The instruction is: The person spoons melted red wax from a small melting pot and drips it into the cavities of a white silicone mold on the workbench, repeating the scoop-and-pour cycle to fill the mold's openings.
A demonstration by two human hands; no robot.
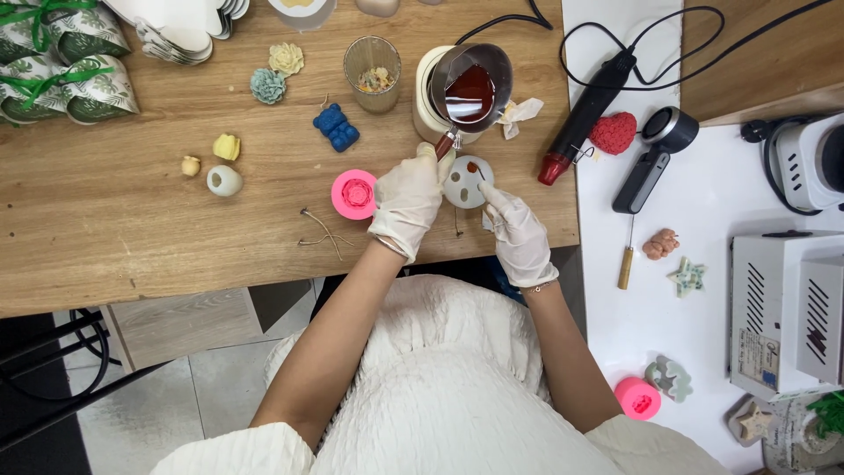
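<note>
Wooden tabletop carries your work near its front edge. Your left hand (409, 198) has its fingers clamped on the handle of the metal pitcher (470, 85) of dark red wax; your right hand (519, 233) pinches the pale round mould (466, 182). Tilt too fast and wax could overflow onto the wood.

Pitcher (470, 88) behind round mold (467, 182), rose mold (355, 194) to its left, heat gun (587, 114) to the right

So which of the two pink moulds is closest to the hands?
The pink mould on the wooden table, just beside the left hand. The other pink mould sits far off on the white surface.
</note>
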